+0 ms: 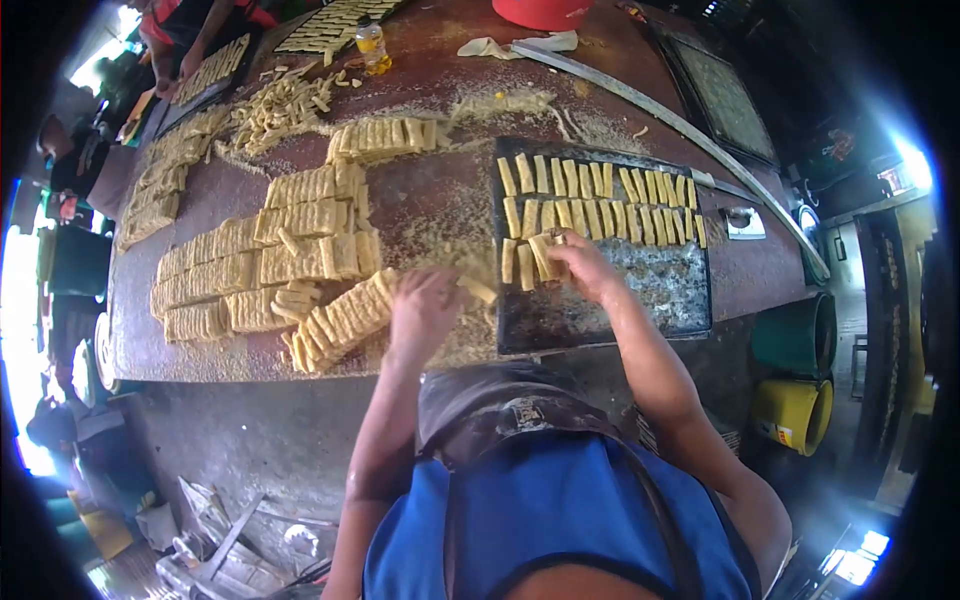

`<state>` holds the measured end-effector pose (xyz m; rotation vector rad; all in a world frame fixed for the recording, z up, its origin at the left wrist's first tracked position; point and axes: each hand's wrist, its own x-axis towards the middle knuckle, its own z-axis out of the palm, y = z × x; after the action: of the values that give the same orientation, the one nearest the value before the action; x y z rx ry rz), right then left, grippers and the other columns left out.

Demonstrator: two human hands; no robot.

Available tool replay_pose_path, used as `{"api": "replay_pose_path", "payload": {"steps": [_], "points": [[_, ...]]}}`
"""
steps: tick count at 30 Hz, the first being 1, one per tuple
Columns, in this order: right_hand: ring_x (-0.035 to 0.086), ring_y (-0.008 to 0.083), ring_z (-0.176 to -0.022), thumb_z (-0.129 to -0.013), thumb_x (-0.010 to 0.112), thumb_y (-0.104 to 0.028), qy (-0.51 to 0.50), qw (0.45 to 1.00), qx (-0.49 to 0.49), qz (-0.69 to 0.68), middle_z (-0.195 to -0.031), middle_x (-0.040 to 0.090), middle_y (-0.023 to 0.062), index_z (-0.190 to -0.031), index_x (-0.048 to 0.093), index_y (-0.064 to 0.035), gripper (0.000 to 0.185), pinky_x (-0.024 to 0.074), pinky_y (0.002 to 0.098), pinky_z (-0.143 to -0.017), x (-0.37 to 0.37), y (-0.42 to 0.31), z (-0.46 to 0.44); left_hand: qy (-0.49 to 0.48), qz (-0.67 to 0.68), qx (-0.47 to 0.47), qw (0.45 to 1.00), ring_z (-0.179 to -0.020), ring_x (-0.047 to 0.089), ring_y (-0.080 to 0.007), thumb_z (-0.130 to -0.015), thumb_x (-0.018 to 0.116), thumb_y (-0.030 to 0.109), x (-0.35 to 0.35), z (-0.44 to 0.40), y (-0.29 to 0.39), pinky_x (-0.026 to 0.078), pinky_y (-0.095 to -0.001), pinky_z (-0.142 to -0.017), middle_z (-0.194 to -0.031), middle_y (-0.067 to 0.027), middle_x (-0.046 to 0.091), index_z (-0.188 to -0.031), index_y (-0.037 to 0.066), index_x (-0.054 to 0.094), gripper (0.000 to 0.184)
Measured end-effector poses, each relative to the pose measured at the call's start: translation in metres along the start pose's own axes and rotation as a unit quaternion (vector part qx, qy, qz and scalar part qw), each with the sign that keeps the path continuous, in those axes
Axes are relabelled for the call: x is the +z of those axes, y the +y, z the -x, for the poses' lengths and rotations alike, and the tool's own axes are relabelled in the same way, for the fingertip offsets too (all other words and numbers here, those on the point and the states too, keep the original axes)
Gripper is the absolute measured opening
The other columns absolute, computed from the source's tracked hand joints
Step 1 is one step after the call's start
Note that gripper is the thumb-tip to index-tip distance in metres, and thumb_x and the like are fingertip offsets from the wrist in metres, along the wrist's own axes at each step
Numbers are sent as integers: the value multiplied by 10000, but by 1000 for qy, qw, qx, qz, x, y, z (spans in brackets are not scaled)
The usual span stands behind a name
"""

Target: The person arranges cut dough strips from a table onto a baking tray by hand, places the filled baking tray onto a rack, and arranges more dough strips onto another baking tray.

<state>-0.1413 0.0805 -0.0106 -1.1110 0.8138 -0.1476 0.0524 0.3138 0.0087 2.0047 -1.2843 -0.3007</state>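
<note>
My left hand (425, 305) is at the right end of a slanted row of dough sticks (340, 322), its fingers bent round a stick that points right. My right hand (582, 262) is over the black baking tray (610, 318), fingers closed on a dough stick (542, 257) at the left of the third row. Two full rows of sticks (590, 180) lie above it on the tray. Stacked blocks of sticks (215, 260) stand on the table to the left of my left hand.
A long metal bar (650, 108) crosses the table behind the tray. Farther back are a bottle (372, 48), loose dough pieces (285, 105), a red basin (540, 10) and a person's arms (195, 50). A metal scraper (743, 225) lies right of the tray.
</note>
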Motion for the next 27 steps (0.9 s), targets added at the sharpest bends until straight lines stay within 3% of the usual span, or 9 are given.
{"api": "replay_pose_path", "payload": {"steps": [1,4,7,14,17,18,20,23,27], "points": [[689,203,-846,-944,606,-177,-3,1000,2,-7,-1006,655,107,-1249,502,-24,357,589,398,-665,-11,11,-8,-20,-34,52,998,-1161,607,-242,-827,780,205,18,-6,14,395,-442,-1064,-1179,-58,701,-1121,119,725,312],[720,269,-794,-920,652,-157,161,914,-37,371,-978,692,213,-1250,472,79,444,599,395,-604,15,-12,14,-51,-49,50,996,-1158,576,-256,-772,804,228,55,-22,50,365,-455,-1039,-1142,-32,676,-1102,139,716,353],[706,408,-844,-886,675,-150,147,844,-163,490,-864,679,287,-1236,466,75,466,590,489,-722,6,3,12,-51,-89,53,993,-1164,561,-256,-765,798,253,73,-26,66,348,-452,-1048,-1143,-30,664,-1120,151,708,380],[699,406,-901,-864,710,-230,169,832,-148,507,-948,688,264,-1187,507,63,481,580,490,-782,15,1,12,-59,-112,55,990,-1169,554,-250,-762,796,265,84,-33,54,346,-453,-1044,-1141,-18,653,-1116,152,705,383],[705,374,-893,-819,752,-258,150,925,-31,347,-966,691,257,-1206,502,46,552,585,444,-790,14,-17,20,-66,-99,82,989,-1167,552,-245,-745,808,284,80,-35,55,350,-455,-1041,-1133,-14,651,-1115,153,705,406],[705,374,-893,-819,752,-258,158,924,-31,346,-966,691,257,-1206,502,46,552,585,444,-790,9,-14,22,-60,-93,99,989,-1170,549,-244,-741,811,292,81,-36,55,352,-456,-1040,-1134,-15,646,-1111,155,706,409],[700,392,-900,-802,763,-258,231,854,-91,457,-960,692,259,-1201,507,47,564,579,457,-797,1,-3,22,-53,-78,119,988,-1172,546,-243,-736,814,300,83,-38,56,354,-457,-1038,-1136,-16,642,-1107,156,706,412],[695,399,-922,-777,780,-273,267,851,-68,446,-962,703,243,-1137,595,20,500,556,451,-827,-7,7,15,-140,-97,157,973,-1217,514,-233,-753,800,299,88,-52,57,342,-484,-1045,-1183,-24,614,-1126,165,697,410],[693,374,-943,-738,809,-284,319,822,-85,464,-985,716,208,-1098,664,-31,463,544,435,-835,-14,12,17,-154,-90,148,973,-1228,505,-230,-764,795,319,88,-55,56,332,-490,-1060,-1185,-32,608,-1144,159,685,426]]}}
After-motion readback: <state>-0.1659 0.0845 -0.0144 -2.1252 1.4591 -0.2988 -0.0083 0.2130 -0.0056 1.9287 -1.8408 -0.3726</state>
